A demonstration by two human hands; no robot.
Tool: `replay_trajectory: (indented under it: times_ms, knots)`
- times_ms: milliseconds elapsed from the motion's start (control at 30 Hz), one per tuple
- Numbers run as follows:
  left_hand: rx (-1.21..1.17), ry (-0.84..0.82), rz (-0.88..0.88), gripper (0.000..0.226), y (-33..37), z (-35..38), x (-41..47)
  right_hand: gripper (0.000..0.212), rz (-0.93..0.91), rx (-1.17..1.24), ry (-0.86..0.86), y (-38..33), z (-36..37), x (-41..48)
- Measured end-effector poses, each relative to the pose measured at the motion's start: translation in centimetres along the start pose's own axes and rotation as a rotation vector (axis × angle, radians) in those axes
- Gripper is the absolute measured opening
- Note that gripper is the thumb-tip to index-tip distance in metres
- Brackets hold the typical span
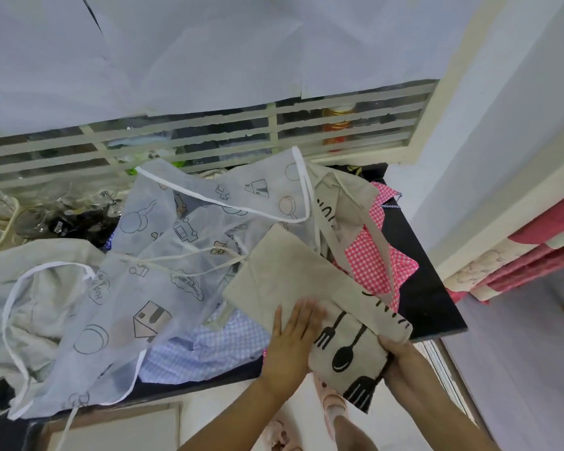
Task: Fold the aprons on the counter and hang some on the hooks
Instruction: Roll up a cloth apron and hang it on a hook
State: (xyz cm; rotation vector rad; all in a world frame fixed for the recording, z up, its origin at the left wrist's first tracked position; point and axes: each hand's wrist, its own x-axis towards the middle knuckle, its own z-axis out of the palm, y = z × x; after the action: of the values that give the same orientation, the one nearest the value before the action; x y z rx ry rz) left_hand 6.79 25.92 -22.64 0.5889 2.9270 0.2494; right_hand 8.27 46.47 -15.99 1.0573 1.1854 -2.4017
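Note:
A beige apron (pixel 293 275) with black fork and spoon prints lies partly folded over the front right of the dark counter (pixel 430 288), its printed end hanging off the edge. My left hand (pixel 292 336) presses flat on it with straight fingers. My right hand (pixel 396 353) grips its right edge from below. A sheer white apron (pixel 163 249) with cartoon prints sprawls across the middle. A pink checked apron (pixel 368 255) lies crumpled at the right, a blue checked one (pixel 209 346) under the sheer one, another beige one (pixel 342 190) behind.
A pale cloth (pixel 30 262) is heaped at the left. Glassware and dark clutter (pixel 62 216) sit at the back left before a barred window (pixel 209 138). A white wall (pixel 502 141) and a pink curtain (pixel 534 255) stand right. No hooks are in view.

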Motion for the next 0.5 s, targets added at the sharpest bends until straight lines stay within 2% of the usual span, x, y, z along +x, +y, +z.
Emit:
replay_trajectory:
  times_ms: [100, 133, 200, 333, 367, 467, 500]
  knots:
    - [0.009, -0.022, 0.008, 0.093, -1.2, 1.0, -1.7, 0.036, -0.114, -0.129, 0.087, -0.7, -0.5, 1.1]
    - [0.000, -0.036, 0.000, 0.086, -1.1, 0.9, -1.8, 0.034, -0.145, -0.172, 0.112, -1.3, -0.5, 1.4]
    - [-0.020, -0.092, -0.034, 0.083, -0.3, 0.7, -1.3, 0.029, -0.223, -0.289, 0.159, -2.9, -0.1, 2.4]
    - [-0.159, -0.068, -0.007, 0.092, 1.5, -0.5, 0.4, 0.022, -0.487, -0.580, 0.226, -6.6, 1.3, 4.9]
    - [-0.216, -0.101, -0.009, 0.093, 1.6, -0.8, 0.6, 0.026, -0.549, -0.646, 0.248, -7.4, 1.5, 5.5]
    - [-0.321, -0.077, -0.025, 0.086, 1.3, -0.9, 1.2, 0.055, -0.780, -0.912, 0.374, -8.3, 2.7, 6.6]
    - [-0.369, -0.073, -0.036, 0.085, 1.0, -0.6, 1.2, 0.055, -0.907, -1.018, 0.359, -8.0, 3.3, 6.5]
